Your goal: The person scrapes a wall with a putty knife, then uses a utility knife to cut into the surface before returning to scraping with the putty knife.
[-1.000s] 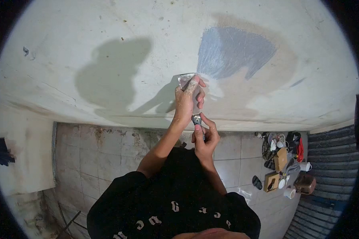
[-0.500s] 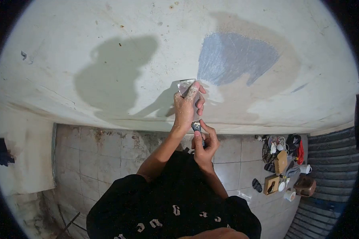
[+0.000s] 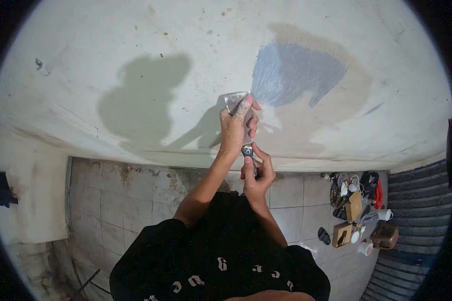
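A metal scraper [image 3: 235,101] lies flat against the pale wall [image 3: 135,60], its blade just left of a scraped blue-grey patch [image 3: 296,70]. My left hand [image 3: 234,131], dusted with powder, presses its fingers on the back of the blade. My right hand [image 3: 256,173] is below it, closed around the scraper's handle [image 3: 247,151]. Both arms reach up from my black shirt.
My shadow [image 3: 140,95] falls on the wall to the left. Below is a tiled floor [image 3: 135,195]. A heap of belongings [image 3: 356,210] with boxes, mugs and a sandal lies at the lower right, next to a corrugated shutter [image 3: 417,210].
The scraper and both hands moved a little down the wall and then back up, staying at the left edge of the blue-grey patch. The grip is unchanged.
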### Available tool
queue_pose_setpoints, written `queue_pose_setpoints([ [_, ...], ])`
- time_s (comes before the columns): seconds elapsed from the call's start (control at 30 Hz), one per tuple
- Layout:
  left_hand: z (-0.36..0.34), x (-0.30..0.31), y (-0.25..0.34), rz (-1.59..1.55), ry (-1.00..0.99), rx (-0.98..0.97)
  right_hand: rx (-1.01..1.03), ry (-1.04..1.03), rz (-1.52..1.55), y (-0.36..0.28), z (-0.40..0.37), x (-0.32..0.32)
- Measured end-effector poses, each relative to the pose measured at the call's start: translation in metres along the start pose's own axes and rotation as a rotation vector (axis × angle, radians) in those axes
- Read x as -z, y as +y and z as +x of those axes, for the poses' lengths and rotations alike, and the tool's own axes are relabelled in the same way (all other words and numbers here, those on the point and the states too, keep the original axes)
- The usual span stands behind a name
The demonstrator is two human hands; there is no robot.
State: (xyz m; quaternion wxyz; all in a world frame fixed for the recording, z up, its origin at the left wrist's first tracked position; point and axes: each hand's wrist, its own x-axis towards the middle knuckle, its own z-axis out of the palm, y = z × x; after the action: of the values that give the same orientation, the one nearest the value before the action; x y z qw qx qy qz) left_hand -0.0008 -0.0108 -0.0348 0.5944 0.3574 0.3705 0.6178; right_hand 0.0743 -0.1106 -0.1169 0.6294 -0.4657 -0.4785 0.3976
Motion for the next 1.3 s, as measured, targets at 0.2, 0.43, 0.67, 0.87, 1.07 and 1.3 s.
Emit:
queue_pose_setpoints([
  [0.2, -0.002, 0.011, -0.022, -0.031, -0.052, 0.066, 0.018, 0.033, -0.008, 0.007, -0.011, 0.001],
  [0.43, -0.003, 0.010, -0.020, -0.026, -0.063, 0.062, -0.009, 0.044, 0.024, 0.007, -0.013, 0.002],
  [0.67, -0.003, 0.009, -0.020, -0.021, -0.038, 0.080, 0.110, 0.048, 0.001, 0.019, -0.008, 0.004],
  [0.87, -0.003, 0.007, -0.021, -0.026, -0.031, 0.064, -0.002, 0.005, 0.062, 0.005, -0.007, 0.010],
  [1.07, -0.003, 0.006, -0.021, -0.031, -0.020, 0.058, -0.001, 0.000, 0.019, 0.007, -0.007, 0.010],
  [1.3, 0.000, 0.003, -0.012, -0.052, -0.016, 0.035, -0.006, -0.004, 0.025, 0.003, 0.003, 0.009],
])
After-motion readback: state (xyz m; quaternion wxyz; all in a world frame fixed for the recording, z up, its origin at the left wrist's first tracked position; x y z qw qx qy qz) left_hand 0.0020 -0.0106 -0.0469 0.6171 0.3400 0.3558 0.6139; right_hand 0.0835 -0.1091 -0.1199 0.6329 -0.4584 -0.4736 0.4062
